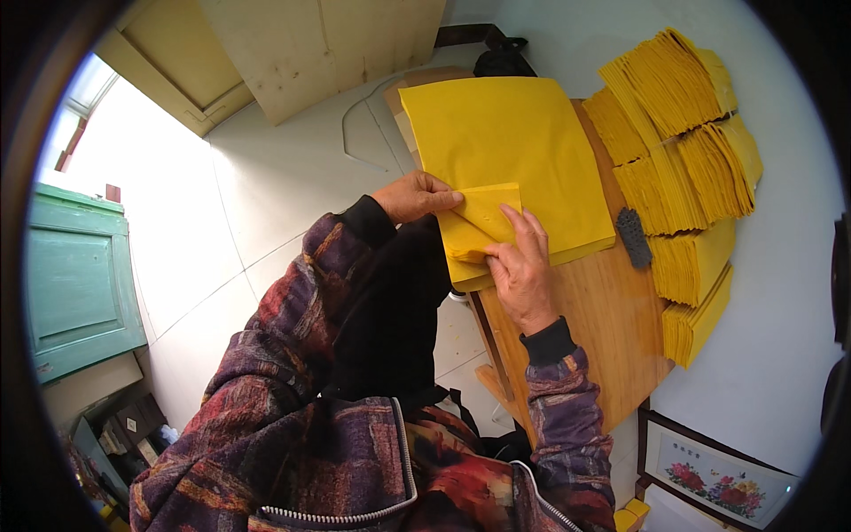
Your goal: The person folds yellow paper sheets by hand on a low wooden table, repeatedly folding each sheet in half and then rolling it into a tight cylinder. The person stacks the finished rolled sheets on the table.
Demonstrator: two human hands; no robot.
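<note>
Both hands work at the near corner of a stack of yellow paper sheets (514, 151) lying on a wooden table (603, 319). Left hand (415, 195) pinches the edge of a folded yellow sheet (483, 226), thumb and fingers closed on the fold. Right hand (523, 266) lies flat with fingers spread, pressing down the lower part of the same sheet; that sheet sits on the stack's corner nearest the person, partly overhanging the table edge. Paper is thin, matte, square-cornered; the folded piece shows a diagonal crease. Table top is smooth, light-brown wood with visible grain. Just beside the stack on the right lies a small dark ridged block (634, 238), flat on the wood. Beyond it, bundles of folded yellow paper (683, 142) are fanned in overlapping rows along the table's far side against a pale wall. Sleeves are of patterned purple-red fabric with black cuffs. Left of the person: pale tiled floor (222, 213), a teal cabinet (75, 275). Lower right, a framed flower picture (718, 474) leans near the wall.
</note>
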